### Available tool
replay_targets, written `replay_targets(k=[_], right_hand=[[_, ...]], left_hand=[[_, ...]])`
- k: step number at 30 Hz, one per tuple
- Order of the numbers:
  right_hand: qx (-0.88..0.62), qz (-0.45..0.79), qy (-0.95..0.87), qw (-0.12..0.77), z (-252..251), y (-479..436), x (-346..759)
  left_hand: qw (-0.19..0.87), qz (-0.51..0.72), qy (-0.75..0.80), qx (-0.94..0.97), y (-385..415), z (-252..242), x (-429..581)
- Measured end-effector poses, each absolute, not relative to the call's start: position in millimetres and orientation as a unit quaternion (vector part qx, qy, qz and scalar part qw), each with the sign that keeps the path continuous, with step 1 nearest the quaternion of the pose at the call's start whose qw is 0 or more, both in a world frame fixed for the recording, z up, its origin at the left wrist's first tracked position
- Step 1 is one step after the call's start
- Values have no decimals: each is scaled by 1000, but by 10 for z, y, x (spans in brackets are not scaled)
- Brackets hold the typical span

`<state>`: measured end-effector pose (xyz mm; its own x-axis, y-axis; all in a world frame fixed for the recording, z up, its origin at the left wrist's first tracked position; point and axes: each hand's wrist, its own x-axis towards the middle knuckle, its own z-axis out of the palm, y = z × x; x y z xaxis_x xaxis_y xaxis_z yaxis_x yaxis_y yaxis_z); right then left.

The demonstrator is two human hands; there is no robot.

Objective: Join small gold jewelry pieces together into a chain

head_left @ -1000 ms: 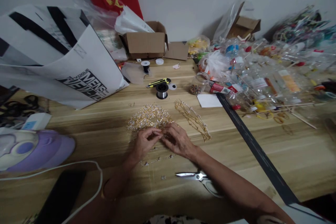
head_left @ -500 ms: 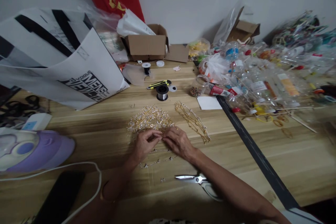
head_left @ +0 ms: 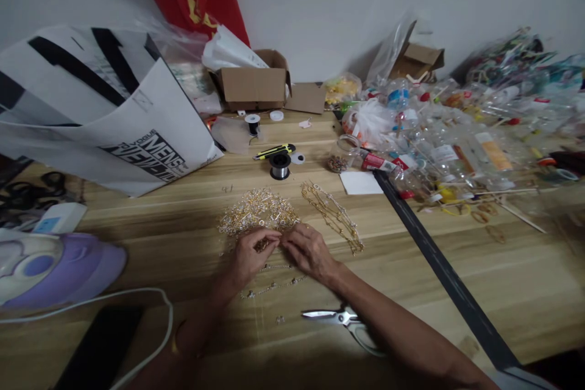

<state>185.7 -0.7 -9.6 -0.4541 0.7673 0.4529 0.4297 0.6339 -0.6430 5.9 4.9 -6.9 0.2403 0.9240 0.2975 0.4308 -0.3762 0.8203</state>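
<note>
One heap (head_left: 256, 207) (gold and clear) beyond the left hand (head_left: 250, 253)

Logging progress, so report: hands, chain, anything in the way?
Left hand, right hand: pinched together beside glittering pile. Silvery chain lies between wrists. Scissors by right forearm.

A makeshift craft workspace, either in a home or a small workshop; the view does not settle which. The wood-grain table (head_left: 388, 225) carries a heap of gold and clear jewellery pieces (head_left: 256, 207), scissors (head_left: 342, 317) nearer, a utility knife (head_left: 274, 152) and wire spool (head_left: 280, 169) farther. Plastic bottles (head_left: 445, 155) crowd the right; a shopping bag (head_left: 132, 128) stands left.
</note>
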Motion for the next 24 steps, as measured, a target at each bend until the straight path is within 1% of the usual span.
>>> replay_targets(k=[3,7,10,17,24], right_hand=[[-386,262,-789,400,-78,-6,1865],[-423,303,-716,465,-73,18,1884],[-448,334,-664,496,-85,44,1891],[-485,413,-563,527,-135,74,1876],[-482,457,-522,535,-141,70,1868]], left_hand=[[296,401,474,726,64,-52,52],[270,424,511,697,108,-45,-10],[248,428,522,695,149,-65,-68],[168,361,477,784,174,-120,-78],[151,285,430,843,112,-23,13]])
